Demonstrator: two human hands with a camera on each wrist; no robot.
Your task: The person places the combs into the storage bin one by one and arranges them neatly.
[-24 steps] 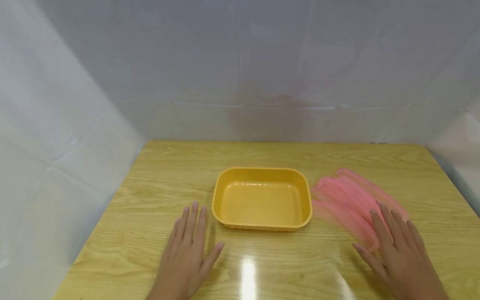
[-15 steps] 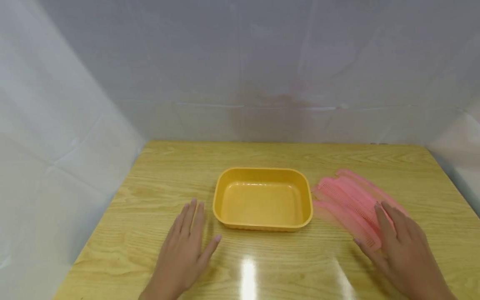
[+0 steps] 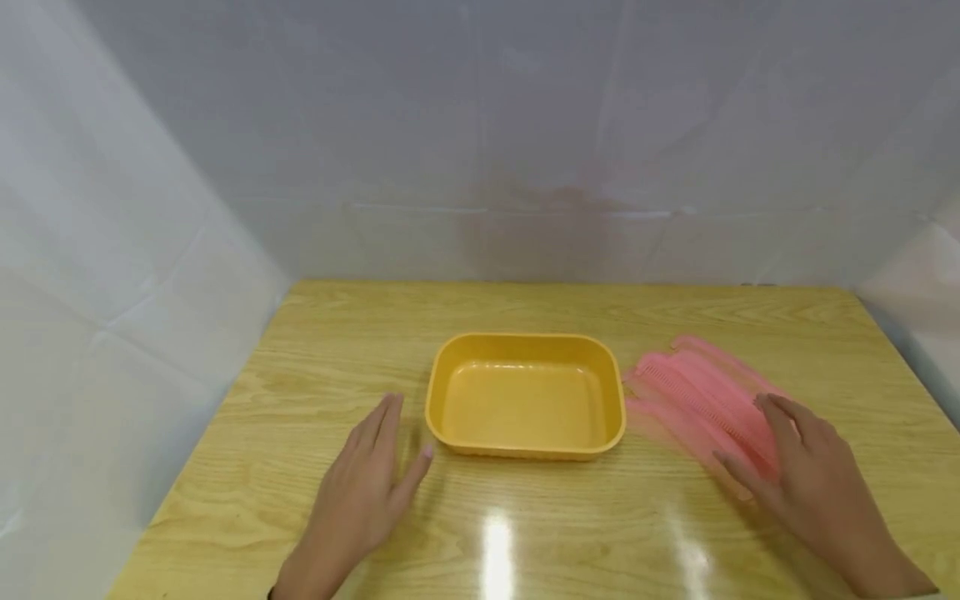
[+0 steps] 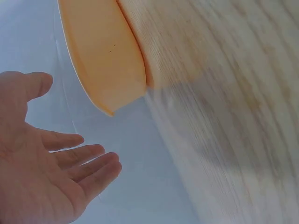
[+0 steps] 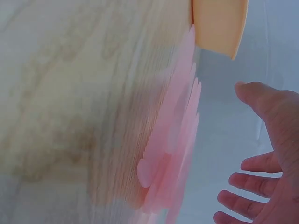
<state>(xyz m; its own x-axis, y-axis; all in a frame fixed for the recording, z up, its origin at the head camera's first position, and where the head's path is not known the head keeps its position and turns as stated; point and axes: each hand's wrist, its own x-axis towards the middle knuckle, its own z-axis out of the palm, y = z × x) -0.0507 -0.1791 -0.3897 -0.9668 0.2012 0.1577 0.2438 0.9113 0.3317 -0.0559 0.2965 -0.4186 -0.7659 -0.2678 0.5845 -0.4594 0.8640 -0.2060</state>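
Note:
Several pink combs (image 3: 701,387) lie overlapped in a pile on the table, right of a yellow-orange tray (image 3: 525,454) with nothing in it. Over the near right end of the pile hovers my right hand (image 3: 813,492), thumb apart from its slightly bent fingers. In the right wrist view a gap shows between this hand (image 5: 266,154) and the combs (image 5: 173,144); it holds nothing. To the left of the tray, my left hand (image 3: 356,492) is held above the table with fingers extended. The left wrist view shows its palm (image 4: 42,182) bare, apart from the tray (image 4: 103,51).
The wood-grain table (image 3: 337,333) is bounded by a pale sheet wall (image 3: 480,167) at the back. Similar sheeting (image 3: 112,317) stands along the left side and the right side. A light reflection shines on the table's near middle.
My right hand has turned thumb-side up and its fingers have bent somewhat over the combs. My left hand has also tilted and shifted slightly left. Tray and combs stay put.

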